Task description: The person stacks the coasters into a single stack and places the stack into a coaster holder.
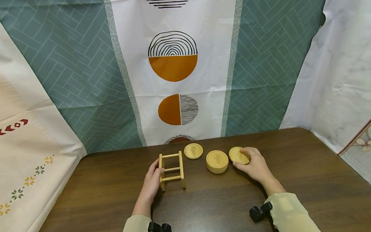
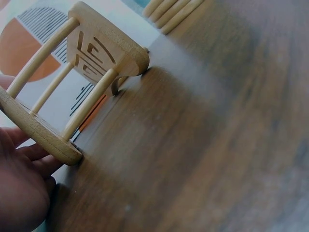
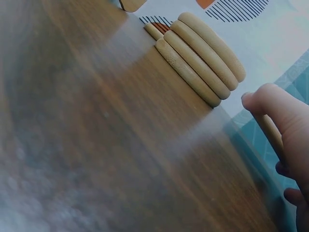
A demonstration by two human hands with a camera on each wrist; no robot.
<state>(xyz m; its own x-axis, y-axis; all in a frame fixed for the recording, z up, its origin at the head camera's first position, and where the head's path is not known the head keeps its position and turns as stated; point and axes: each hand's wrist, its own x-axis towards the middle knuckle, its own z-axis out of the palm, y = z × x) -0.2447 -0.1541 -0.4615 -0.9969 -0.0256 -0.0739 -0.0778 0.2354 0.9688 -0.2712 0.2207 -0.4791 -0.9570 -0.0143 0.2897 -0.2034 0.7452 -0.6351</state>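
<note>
A small bamboo coaster rack with two side panels joined by rods stands left of centre. My left hand grips its left panel; in the left wrist view the fingers lie behind that panel, and the far panel shows cut-out slots. My right hand pinches a round bamboo coaster between thumb and fingers, just right of a stack of coasters. From the right wrist, the thumb lies over the held coaster's edge, and the stack is seen edge-on.
One loose coaster lies flat between the rack and the stack, farther back. The dark wooden table ends at a patterned cloth hanging behind it. Pale cloths hang at both sides.
</note>
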